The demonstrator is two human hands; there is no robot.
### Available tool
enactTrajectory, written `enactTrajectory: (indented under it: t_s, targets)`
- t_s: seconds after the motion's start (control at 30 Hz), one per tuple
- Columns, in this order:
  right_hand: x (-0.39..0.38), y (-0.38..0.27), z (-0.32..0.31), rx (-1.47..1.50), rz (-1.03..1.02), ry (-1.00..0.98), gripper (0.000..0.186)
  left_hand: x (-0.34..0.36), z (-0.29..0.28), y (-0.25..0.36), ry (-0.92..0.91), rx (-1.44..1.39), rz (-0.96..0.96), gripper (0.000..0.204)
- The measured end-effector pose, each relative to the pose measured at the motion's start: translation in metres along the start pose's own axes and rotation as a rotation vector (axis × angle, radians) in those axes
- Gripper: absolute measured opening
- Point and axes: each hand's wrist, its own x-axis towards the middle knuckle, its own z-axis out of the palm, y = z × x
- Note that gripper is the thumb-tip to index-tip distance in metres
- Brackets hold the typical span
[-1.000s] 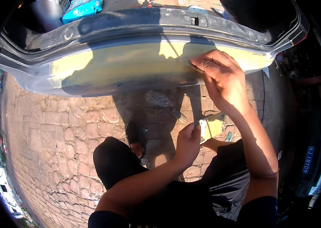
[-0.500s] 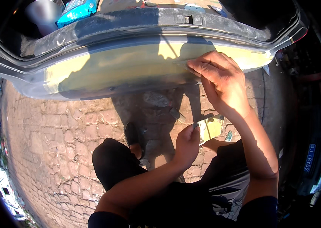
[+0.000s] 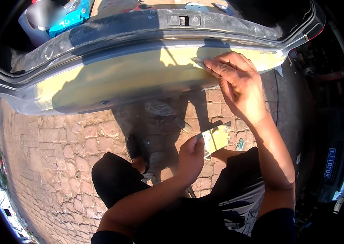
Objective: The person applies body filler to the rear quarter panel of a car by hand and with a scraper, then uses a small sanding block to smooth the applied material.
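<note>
In front of me is a car's rear bumper [image 3: 21, 99] with a long band of yellow filler [image 3: 131, 77] across it, partly in shadow. Pinched between the thumb and fingers of my right hand [image 3: 243, 83] is a thin putty scraper [image 3: 198, 63]. Its blade is at the filler's surface, right of the middle; whether it touches cannot be told for certain. Lower down, my left hand [image 3: 191, 158] grips a flat mixing board [image 3: 208, 152] by its left edge. Yellow putty [image 3: 220, 136] is smeared over the board, which is tilted above the paving.
Above the bumper lies the open boot sill [image 3: 139, 26] with a latch slot [image 3: 184, 20]. A blue bag [image 3: 72, 16] and a white container [image 3: 33, 30] stand inside at left. Brick paving [image 3: 58, 150] bears a crumpled clear wrapper [image 3: 158, 108]. Another car's dark end [image 3: 328, 179] is at right.
My right hand has moved slightly right along the bumper, and more of the scraper's blade shows. My left hand still holds the board. The whole view has shifted a little.
</note>
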Motion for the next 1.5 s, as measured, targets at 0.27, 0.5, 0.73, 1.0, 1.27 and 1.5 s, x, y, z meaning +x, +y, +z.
enactTrajectory:
  t_s: [0.27, 0.5, 0.73, 1.0, 1.27, 1.5]
  targets:
    - [-0.005, 0.03, -0.008, -0.057, 0.028, 0.075, 0.039, 0.006, 0.004, -0.003, -0.011, 0.116, -0.024, 0.032]
    - [-0.011, 0.035, -0.006, -0.022, -0.001, 0.043, 0.04, 0.013, 0.011, -0.011, 0.009, 0.063, -0.04, 0.027]
    - [-0.022, 0.041, -0.029, -0.045, 0.008, 0.029, 0.038, 0.019, 0.017, -0.012, 0.015, 0.076, -0.056, 0.027]
    - [-0.026, 0.083, -0.012, -0.089, -0.017, 0.096, 0.04, 0.026, 0.022, -0.02, 0.006, 0.108, -0.059, 0.034]
    - [-0.038, 0.064, -0.042, -0.037, -0.04, -0.017, 0.04, 0.034, 0.029, -0.018, -0.011, 0.178, -0.064, 0.034]
    - [-0.041, 0.11, -0.043, -0.111, 0.028, 0.065, 0.042, 0.037, 0.038, -0.021, -0.011, 0.128, -0.094, 0.026]
